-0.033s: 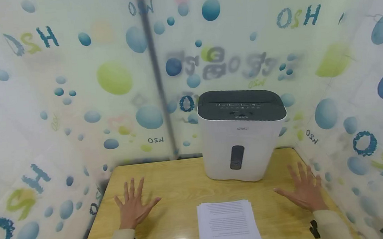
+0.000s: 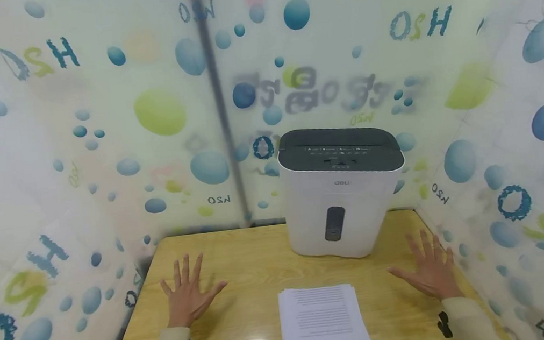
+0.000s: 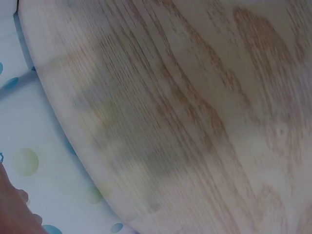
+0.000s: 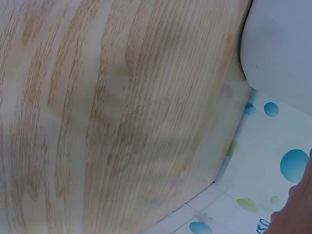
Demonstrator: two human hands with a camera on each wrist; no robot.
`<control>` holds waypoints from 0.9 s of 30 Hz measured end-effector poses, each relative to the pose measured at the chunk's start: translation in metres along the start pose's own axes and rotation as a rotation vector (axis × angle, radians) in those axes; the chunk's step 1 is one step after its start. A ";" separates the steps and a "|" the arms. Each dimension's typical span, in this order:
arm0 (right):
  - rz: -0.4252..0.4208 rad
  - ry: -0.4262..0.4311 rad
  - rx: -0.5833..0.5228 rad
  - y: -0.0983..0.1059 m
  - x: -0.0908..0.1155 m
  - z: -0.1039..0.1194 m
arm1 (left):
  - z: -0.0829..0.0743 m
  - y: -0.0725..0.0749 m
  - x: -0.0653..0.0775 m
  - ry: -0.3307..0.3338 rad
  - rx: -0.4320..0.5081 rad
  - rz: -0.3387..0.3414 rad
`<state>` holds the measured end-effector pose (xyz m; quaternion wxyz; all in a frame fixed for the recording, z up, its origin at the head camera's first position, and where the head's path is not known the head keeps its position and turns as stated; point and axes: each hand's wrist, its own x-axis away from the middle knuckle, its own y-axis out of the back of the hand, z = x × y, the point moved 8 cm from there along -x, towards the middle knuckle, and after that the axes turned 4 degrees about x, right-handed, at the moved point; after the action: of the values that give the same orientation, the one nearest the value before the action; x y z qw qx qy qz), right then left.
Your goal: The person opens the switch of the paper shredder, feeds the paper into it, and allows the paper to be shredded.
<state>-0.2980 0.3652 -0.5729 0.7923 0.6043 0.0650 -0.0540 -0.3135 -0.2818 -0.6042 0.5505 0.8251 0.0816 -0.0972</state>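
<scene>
Both hands are spread with straight fingers and hold nothing. My left hand (image 2: 187,297) is over the left side of the wooden table (image 2: 233,281). On the other side, my right hand (image 2: 429,272) is to the right of a white paper shredder (image 2: 314,204) with a dark grey top. Between the hands, near the front, lies a stack of printed paper (image 2: 323,319). Only a bit of the left hand (image 3: 17,209) shows at the corner of the left wrist view. The right wrist view catches part of the right hand (image 4: 295,209) and the shredder's white side (image 4: 278,44).
Patterned curtain walls (image 2: 163,147) with blue and green dots enclose the table at the back and both sides. The shredder stands at the table's back right, close to the rear curtain. A dark vertical pole (image 2: 220,104) shows through behind.
</scene>
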 end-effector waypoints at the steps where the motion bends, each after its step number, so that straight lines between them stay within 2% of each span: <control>1: -0.006 -0.001 0.005 0.000 0.000 -0.001 | 0.000 0.000 0.001 -0.001 0.004 0.000; 8: -0.018 0.005 -0.010 0.005 0.002 -0.003 | -0.001 -0.002 0.000 -0.012 0.009 0.012; 15: -0.108 0.051 -0.040 0.023 -0.003 0.001 | -0.004 0.004 -0.003 -0.014 0.034 0.025; 19: -0.122 0.061 -0.062 0.033 -0.010 0.001 | -0.007 0.007 -0.007 -0.026 0.068 0.019; 27: -0.175 0.100 -0.122 0.062 -0.023 0.010 | -0.025 0.020 -0.023 -0.082 0.141 -0.029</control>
<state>-0.3100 0.3721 -0.5075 0.8157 0.5487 0.1603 -0.0888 -0.3290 -0.2670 -0.5713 0.4925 0.8559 0.0640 -0.1444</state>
